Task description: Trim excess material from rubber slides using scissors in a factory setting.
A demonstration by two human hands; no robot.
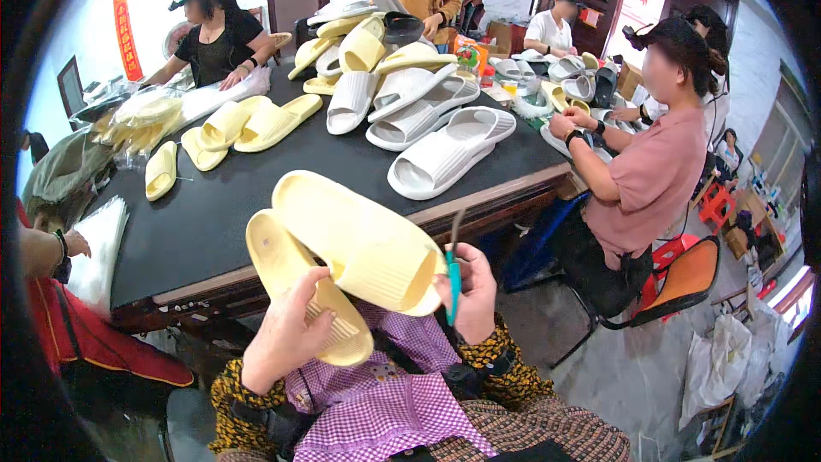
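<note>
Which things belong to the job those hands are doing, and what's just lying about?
Part of the job:
yellow slippers, in both hands
teal-handled tool, in the right hand
slipper pile, probably

Seemingly just around:
red stool
orange chair
red wall strip

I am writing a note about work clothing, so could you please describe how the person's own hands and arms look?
The left hand and right hand wear no gloves. The sleeves reach about to the wrists, in a dense yellow-and-black pattern, with a dark band over each near the wrist.
</note>
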